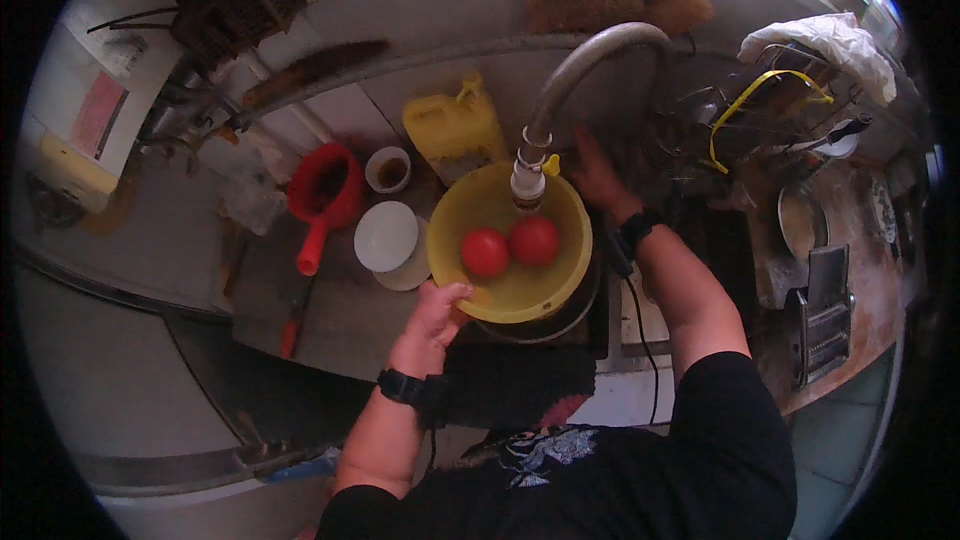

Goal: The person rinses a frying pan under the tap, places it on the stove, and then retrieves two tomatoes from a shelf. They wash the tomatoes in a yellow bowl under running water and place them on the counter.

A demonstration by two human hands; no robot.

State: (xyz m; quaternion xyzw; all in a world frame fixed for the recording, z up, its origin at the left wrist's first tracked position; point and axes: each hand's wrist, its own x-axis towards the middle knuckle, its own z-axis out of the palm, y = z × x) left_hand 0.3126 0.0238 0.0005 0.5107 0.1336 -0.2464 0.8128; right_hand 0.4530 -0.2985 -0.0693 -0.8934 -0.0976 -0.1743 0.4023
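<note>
A yellow plastic basin [559,289] sits beneath the faucet spout [528,184], with two red tomatoes [485,253] inside it. Liquid seems to surround the tomatoes. My left hand [439,311] grips the basin's near-left rim, thumb over the edge. Beyond the basin's right side, my right hand [600,176] reaches toward the wall near the curved faucet pipe [585,60]. Its fingers are dim and blurred, so whether they touch anything is unclear. A small yellow clip or lever [551,165] sticks out from the spout's fitting.
Left of the basin are a white bowl [386,236], a small cup [388,169], a red plastic dipper [319,191] and a red-handled knife [291,330]. A yellow jug [454,127] stands behind. A metal grater or slicer [823,322] lies on the wooden board [874,300] at right.
</note>
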